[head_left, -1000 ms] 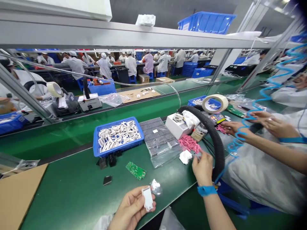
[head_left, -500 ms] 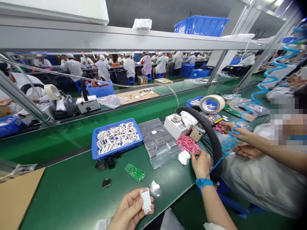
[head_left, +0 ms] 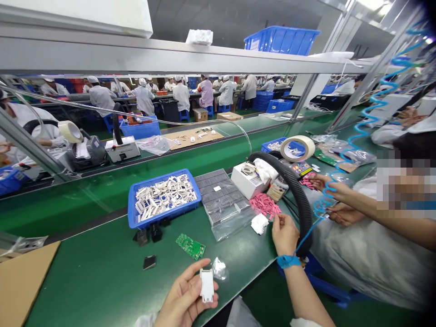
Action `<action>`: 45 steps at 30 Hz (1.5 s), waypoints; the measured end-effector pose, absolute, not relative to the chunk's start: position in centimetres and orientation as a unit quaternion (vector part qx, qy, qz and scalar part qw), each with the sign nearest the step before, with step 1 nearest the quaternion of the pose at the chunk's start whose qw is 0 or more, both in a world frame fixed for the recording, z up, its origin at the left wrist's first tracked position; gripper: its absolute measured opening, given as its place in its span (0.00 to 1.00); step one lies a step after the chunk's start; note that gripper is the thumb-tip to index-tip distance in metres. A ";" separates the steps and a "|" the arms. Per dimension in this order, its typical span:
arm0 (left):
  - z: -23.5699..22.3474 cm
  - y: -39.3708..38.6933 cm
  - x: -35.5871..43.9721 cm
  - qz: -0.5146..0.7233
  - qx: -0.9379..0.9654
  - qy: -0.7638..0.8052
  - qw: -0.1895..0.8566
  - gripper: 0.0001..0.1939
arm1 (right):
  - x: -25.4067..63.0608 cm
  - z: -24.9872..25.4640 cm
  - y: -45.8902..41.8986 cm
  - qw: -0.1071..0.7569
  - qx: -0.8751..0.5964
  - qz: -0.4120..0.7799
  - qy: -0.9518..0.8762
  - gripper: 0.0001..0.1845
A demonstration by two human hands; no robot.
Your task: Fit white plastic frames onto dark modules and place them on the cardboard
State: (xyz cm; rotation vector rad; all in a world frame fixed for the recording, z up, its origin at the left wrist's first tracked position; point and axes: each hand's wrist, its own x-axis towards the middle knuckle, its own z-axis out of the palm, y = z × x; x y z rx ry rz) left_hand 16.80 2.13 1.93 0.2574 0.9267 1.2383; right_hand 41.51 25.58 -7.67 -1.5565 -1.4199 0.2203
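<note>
My left hand (head_left: 190, 290) holds a small white plastic frame (head_left: 206, 285) between thumb and fingers, tilted toward me above the bench's front edge. Just beyond it lie a crumpled clear film (head_left: 220, 268) and a green circuit board (head_left: 190, 246). My right hand (head_left: 285, 232), with a blue wrist strap (head_left: 288, 261), is at the near edge of a pile of pink strips (head_left: 265, 205). Its thumb and index finger are pinched together; whatever is between them is too small to make out. A stack of white pieces (head_left: 259, 224) lies to its left.
A blue tray of white frames (head_left: 165, 197) stands beside a bagged sheet of grey parts (head_left: 223, 200). A black ribbed hose (head_left: 301, 195) arches near my right hand. At right, a co-worker's hands (head_left: 329, 190) work by a coiled blue cord (head_left: 357, 154). Cardboard (head_left: 30, 281) lies at left.
My right thumb and index finger have closed into a pinch and drawn slightly back from the pink pile. My left index finger has lifted off the frame's top. The view has shifted slightly.
</note>
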 end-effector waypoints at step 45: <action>3.8 2.2 17.9 0.622 0.140 0.398 0.660 0.12 | 32.1 3.1 8.5 0.358 -0.279 0.435 -0.777 0.12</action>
